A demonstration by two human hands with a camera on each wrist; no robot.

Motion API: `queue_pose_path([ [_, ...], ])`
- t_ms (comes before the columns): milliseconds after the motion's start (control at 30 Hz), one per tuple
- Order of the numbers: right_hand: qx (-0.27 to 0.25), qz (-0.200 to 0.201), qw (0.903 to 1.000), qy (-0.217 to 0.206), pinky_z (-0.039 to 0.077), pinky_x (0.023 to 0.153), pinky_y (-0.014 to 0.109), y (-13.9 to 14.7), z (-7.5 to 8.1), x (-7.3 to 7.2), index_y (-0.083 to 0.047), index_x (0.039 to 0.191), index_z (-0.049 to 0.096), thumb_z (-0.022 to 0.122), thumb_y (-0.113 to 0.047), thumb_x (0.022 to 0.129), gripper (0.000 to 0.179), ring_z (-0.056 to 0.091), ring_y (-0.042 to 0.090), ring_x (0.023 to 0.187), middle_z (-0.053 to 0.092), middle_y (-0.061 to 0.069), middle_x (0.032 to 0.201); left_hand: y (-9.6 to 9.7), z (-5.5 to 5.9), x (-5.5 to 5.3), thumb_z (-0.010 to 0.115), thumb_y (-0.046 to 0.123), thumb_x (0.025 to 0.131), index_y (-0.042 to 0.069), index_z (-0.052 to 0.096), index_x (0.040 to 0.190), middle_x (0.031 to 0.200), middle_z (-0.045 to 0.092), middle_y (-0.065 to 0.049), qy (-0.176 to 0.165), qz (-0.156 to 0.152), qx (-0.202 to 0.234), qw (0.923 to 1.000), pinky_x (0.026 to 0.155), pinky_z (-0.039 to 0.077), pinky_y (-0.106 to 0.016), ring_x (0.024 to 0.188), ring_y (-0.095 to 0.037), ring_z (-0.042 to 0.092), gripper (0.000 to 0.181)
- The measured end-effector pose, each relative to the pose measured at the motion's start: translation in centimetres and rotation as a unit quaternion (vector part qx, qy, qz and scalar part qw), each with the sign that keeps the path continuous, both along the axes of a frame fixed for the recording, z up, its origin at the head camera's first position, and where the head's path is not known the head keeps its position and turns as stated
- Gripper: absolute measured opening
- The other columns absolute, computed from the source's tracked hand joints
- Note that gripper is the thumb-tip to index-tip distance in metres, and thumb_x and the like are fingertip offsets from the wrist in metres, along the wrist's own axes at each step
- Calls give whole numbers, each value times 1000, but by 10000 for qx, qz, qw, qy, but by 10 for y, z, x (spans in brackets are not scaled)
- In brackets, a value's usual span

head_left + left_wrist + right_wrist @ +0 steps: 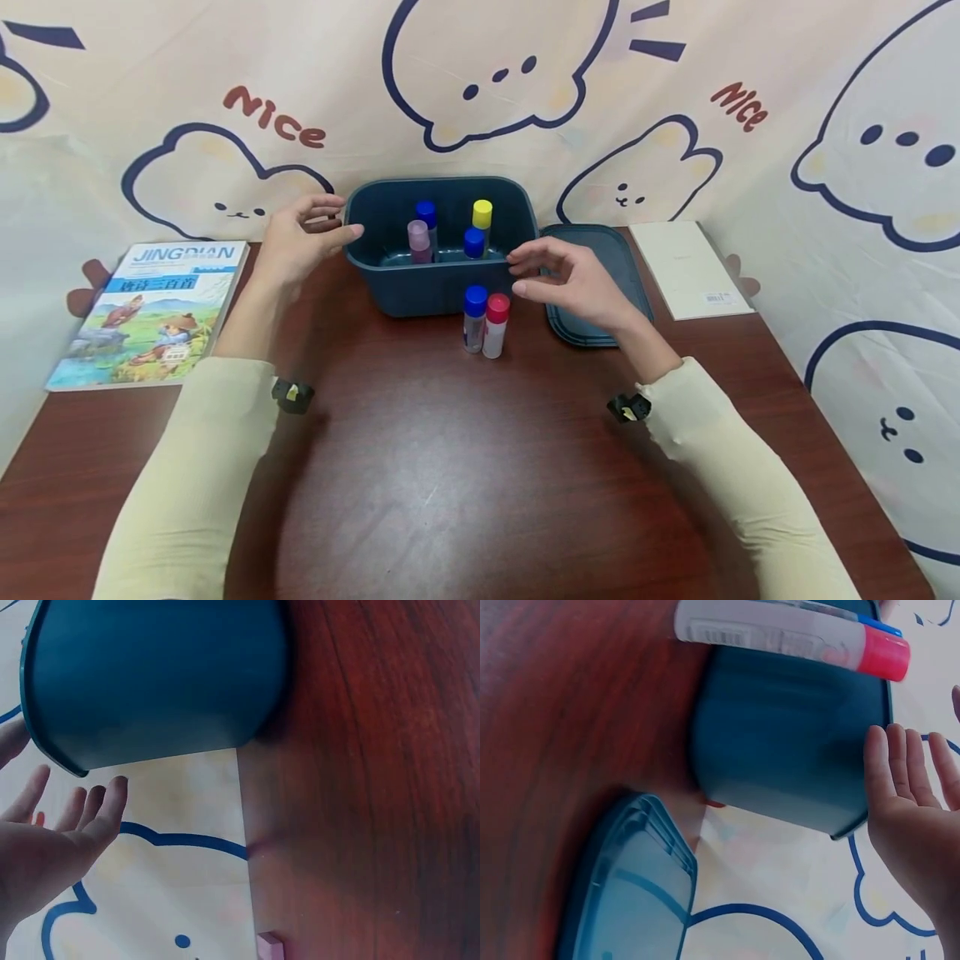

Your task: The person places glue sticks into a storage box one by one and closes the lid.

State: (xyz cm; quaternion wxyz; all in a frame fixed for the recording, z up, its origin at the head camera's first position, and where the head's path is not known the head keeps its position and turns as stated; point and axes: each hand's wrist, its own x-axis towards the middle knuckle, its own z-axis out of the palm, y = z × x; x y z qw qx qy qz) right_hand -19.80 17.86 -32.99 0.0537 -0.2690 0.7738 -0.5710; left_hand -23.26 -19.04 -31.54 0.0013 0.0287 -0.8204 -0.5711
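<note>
A dark teal plastic bin (420,293) stands at the back of the table. My left hand (303,237) is at its left end, fingers spread and thumb reaching to the rim. At the right end, my right hand (566,279) has its fingertips near the rim, fingers loosely extended. Inside the bin stand a purple bottle (418,242), a yellow-capped bottle (482,214) and two blue-capped bottles (426,215). In front of it, a red-capped white bottle (495,329) and a clear blue-capped bottle (474,323) stand upright side by side. Neither hand holds anything.
The bin's teal lid (603,246) lies to the right, partly under my right hand in the head view. Beyond it is a white book (690,271). An illustrated book (157,317) lies at the left. A cloth with cartoon prints (480,100) hangs behind the table.
</note>
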Motion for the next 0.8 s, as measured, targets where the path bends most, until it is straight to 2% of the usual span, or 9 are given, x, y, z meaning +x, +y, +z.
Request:
queue_pose_path([
  [267, -5, 252, 9993, -288, 54, 97, 37, -4, -10, 3, -1, 130, 62, 72, -8, 93, 39, 62, 29, 116, 64, 15, 127, -6, -11, 0, 76, 31, 92, 21, 45, 152, 153, 44, -7, -73, -338, 424, 9985, 100, 51, -39, 135, -29, 48, 69],
  [400, 76, 369, 9987, -342, 54, 97, 39, -5, -15, 4, -2, 131, 62, 73, -8, 93, 41, 62, 27, 117, 64, 14, 129, -8, -16, -1, 76, 28, 92, 22, 45, 152, 155, 42, -7, -150, -515, 837, 9950, 97, 53, -37, 133, -28, 49, 68],
  [500, 148, 462, 9980, -401, 55, 97, 39, -8, -19, 4, -1, 132, 61, 73, -6, 92, 42, 62, 27, 117, 64, 13, 129, -10, -19, -2, 74, 24, 94, 20, 47, 151, 158, 38, -9, -218, -687, 1251, 9895, 91, 55, -34, 130, -29, 49, 63],
  [633, 235, 509, 9969, -543, 55, 95, 38, -11, -23, 4, -2, 133, 60, 74, -6, 91, 44, 61, 27, 117, 63, 11, 129, -11, -20, -2, 68, 17, 98, 18, 47, 150, 162, 29, -10, -348, -936, 1821, 9782, 85, 58, -32, 130, -31, 44, 55],
  [800, 348, 486, 9963, -614, 57, 92, 37, -13, -27, 4, -2, 131, 61, 75, -5, 90, 43, 60, 28, 115, 64, 11, 126, -12, -20, -2, 65, 13, 99, 18, 46, 150, 164, 25, -9, -451, -1069, 2168, 9693, 86, 58, -34, 134, -32, 39, 54],
])
